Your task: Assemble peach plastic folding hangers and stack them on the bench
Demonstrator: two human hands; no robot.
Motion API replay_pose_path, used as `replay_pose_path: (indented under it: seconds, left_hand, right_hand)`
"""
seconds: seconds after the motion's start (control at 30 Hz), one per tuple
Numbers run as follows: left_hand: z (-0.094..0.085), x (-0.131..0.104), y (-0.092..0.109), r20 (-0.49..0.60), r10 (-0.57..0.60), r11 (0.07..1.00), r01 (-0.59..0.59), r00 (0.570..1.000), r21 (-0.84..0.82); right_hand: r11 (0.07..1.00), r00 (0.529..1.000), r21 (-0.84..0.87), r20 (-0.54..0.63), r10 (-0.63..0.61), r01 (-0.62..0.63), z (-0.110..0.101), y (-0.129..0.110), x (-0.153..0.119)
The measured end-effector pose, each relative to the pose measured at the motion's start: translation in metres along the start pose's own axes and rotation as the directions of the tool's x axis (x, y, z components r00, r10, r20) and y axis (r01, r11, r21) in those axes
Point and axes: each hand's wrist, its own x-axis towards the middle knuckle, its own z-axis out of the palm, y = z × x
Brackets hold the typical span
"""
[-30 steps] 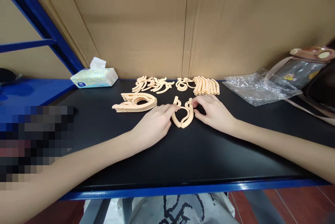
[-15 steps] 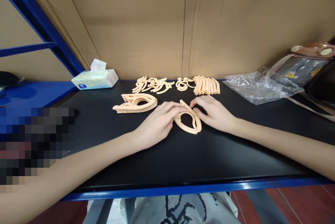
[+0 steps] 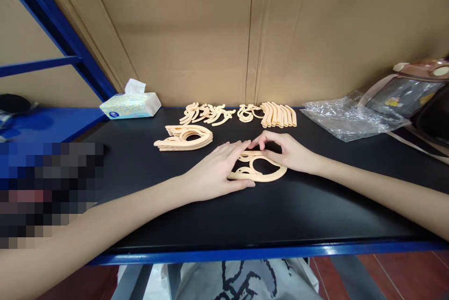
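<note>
Judged to be mid-assembly of a peach hanger (image 3: 261, 173), lying flat on the black table (image 3: 245, 215) just past centre. Held from both sides: left hand (image 3: 219, 171) spread flat and unclenched over the piece's 9 o'clock end, fingers pressing down on top, thumb along the near edge; right hand (image 3: 287, 152) pinched on the upper rim at about 1 o'clock, thumb and forefinger closed on the plastic. Most of the curved body showing between and below the two hands, towards 5 o'clock of the left fingertips. Probably the seating or folding of the parts together, though the joint itself is hidden under the fingers, so cannot tell whether clicked home. Next move, as a judgement, calling for steady downward pressure from the left while easing the pinched part into line, then a free grasp to lift. A finished stack (image 3: 184, 137) at 11 o'clock of the left hand, well apart; loose parts (image 3: 206, 113) and curved strips (image 3: 278, 114) in a row at 12 o'clock near the cardboard wall; tissues (image 3: 130, 106) at 10 o'clock, a bag (image 3: 343, 120) at 2 o'clock.
</note>
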Motion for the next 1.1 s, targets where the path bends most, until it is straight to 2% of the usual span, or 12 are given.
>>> replay_pose_path:
  seconds: [0.1, 0.23, 0.37, 0.53, 0.67, 0.8, 1.1]
  left_hand:
    - [-0.002, -0.001, 0.002, 0.017, -0.005, 0.999, 0.006, 1.0, -0.032]
    - [-0.004, 0.0, 0.004, -0.021, 0.003, 0.997, -0.005, 1.0, -0.073]
    - [-0.008, 0.0, 0.006, -0.127, 0.081, 0.996, -0.084, 0.989, -0.019]
    - [-0.018, 0.0, 0.004, -0.218, 0.137, 0.978, -0.097, 0.966, 0.185]
    - [-0.02, -0.001, 0.001, -0.207, 0.11, 0.975, -0.066, 0.972, 0.21]
    - [-0.017, 0.0, -0.001, -0.204, 0.094, 0.981, -0.056, 0.975, 0.184]
    - [-0.014, 0.001, 0.004, -0.189, 0.139, 0.954, -0.081, 0.972, 0.288]
  right_hand:
    - [0.999, 0.997, -0.048, -0.076, -0.006, 0.002, 0.001, 0.002, 0.001]
    - [0.99, 0.984, -0.071, -0.141, 0.107, -0.118, 0.001, 0.004, 0.003]
    - [0.977, 0.976, -0.006, -0.056, 0.212, -0.213, -0.001, 0.002, 0.004]
    - [0.958, 0.975, 0.181, 0.054, 0.215, -0.221, -0.005, 0.0, 0.004]
    - [0.908, 0.967, 0.334, 0.065, 0.245, -0.252, -0.007, -0.001, 0.004]
    - [0.875, 0.962, 0.402, 0.075, 0.262, -0.269, -0.008, -0.001, 0.003]
    - [0.872, 0.953, 0.389, 0.077, 0.292, -0.299, -0.004, -0.008, 0.004]
